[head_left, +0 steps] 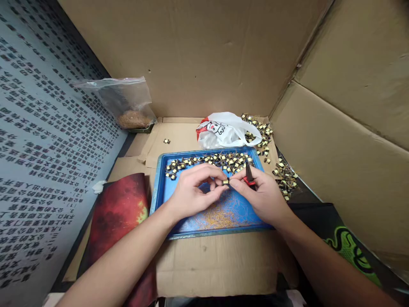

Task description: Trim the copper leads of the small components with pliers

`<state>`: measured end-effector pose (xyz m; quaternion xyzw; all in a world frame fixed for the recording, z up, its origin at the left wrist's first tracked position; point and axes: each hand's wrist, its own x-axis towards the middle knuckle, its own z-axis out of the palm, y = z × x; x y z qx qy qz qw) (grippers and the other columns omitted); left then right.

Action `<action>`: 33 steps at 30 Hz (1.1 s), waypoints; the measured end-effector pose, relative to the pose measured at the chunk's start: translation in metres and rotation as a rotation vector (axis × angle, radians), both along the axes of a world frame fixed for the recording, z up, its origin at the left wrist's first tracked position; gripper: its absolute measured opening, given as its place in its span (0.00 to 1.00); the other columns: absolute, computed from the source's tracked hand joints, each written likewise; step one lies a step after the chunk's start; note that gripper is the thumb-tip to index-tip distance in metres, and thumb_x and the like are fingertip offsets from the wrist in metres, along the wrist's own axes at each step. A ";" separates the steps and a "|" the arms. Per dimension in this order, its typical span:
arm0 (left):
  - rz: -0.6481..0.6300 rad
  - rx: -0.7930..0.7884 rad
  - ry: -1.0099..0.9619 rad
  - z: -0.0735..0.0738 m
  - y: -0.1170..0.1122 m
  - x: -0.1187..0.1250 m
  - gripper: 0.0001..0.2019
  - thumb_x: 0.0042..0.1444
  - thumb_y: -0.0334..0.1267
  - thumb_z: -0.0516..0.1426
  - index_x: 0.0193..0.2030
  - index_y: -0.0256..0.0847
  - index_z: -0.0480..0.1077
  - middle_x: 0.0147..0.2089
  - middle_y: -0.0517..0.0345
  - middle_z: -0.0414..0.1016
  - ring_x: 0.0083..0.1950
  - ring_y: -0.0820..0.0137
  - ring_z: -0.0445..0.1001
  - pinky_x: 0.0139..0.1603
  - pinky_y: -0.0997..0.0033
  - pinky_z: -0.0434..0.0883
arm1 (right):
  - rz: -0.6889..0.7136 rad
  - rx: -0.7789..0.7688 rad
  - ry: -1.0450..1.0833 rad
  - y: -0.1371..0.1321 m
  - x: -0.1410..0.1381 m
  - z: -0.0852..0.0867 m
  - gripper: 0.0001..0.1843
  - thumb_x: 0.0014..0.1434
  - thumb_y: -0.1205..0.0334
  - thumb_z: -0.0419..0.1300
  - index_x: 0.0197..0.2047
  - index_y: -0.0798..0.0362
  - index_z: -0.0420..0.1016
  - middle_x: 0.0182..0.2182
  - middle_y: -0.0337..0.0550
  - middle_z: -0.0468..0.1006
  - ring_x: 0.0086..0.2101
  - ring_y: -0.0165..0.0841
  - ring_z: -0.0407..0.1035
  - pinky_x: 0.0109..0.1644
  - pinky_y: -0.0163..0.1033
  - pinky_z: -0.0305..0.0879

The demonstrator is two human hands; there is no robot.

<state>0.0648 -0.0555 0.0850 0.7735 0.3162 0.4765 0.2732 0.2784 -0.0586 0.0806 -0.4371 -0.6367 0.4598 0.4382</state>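
My left hand [201,187] is closed in a pinch on a small black-and-yellow transformer [225,182], held above the blue tray [220,234]. From the other side, the thumb and forefinger of my right hand [258,192] meet the end of that part; any wire between them is too fine to make out. Tucked in my right hand is a pair of red-handled nippers [249,175], dark jaws pointing up and away. More transformers with thin wire leads [223,160] are heaped along the tray's far side. Copper-coloured wire clippings [220,217] are scattered over its floor nearer me.
Behind the tray lies a white-and-red plastic bag [220,130], with more transformers [263,132] beside it and down the right [285,179]. A clear bag of copper-coloured bits [136,119] stands back left. Cardboard walls [198,55] enclose the back and right. A red mat [118,217] lies left.
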 end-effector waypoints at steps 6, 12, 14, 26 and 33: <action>-0.034 -0.290 -0.184 0.001 -0.001 0.000 0.08 0.60 0.32 0.71 0.46 0.38 0.81 0.46 0.49 0.84 0.39 0.72 0.80 0.39 0.76 0.80 | 0.079 -0.081 0.042 0.006 0.004 0.001 0.13 0.66 0.52 0.65 0.35 0.52 0.78 0.29 0.39 0.77 0.30 0.32 0.68 0.37 0.39 0.64; -0.045 -0.466 -0.308 0.002 0.003 0.000 0.09 0.57 0.33 0.73 0.44 0.39 0.83 0.43 0.52 0.84 0.40 0.74 0.81 0.43 0.78 0.81 | 0.085 -0.010 -0.020 0.004 0.005 0.002 0.10 0.67 0.57 0.63 0.34 0.52 0.75 0.30 0.39 0.75 0.31 0.32 0.66 0.36 0.38 0.63; -0.038 -0.443 -0.285 0.002 0.004 0.000 0.08 0.57 0.33 0.73 0.43 0.38 0.83 0.43 0.52 0.83 0.40 0.74 0.81 0.43 0.78 0.81 | 0.081 0.022 -0.031 0.002 0.004 0.003 0.10 0.67 0.58 0.62 0.34 0.51 0.74 0.29 0.38 0.73 0.29 0.31 0.66 0.34 0.37 0.62; -0.023 -0.296 -0.047 0.009 -0.003 0.003 0.04 0.61 0.33 0.69 0.41 0.37 0.82 0.42 0.50 0.84 0.39 0.71 0.82 0.41 0.73 0.81 | 0.057 0.085 -0.037 0.000 0.003 0.006 0.10 0.69 0.60 0.61 0.34 0.51 0.73 0.28 0.36 0.70 0.29 0.30 0.64 0.34 0.37 0.60; -0.055 -0.302 -0.206 0.008 -0.001 0.003 0.05 0.58 0.30 0.72 0.40 0.39 0.83 0.43 0.52 0.84 0.43 0.71 0.83 0.43 0.75 0.82 | 0.046 0.026 0.009 0.003 0.005 0.006 0.09 0.68 0.58 0.61 0.35 0.51 0.73 0.29 0.37 0.70 0.30 0.32 0.64 0.35 0.39 0.59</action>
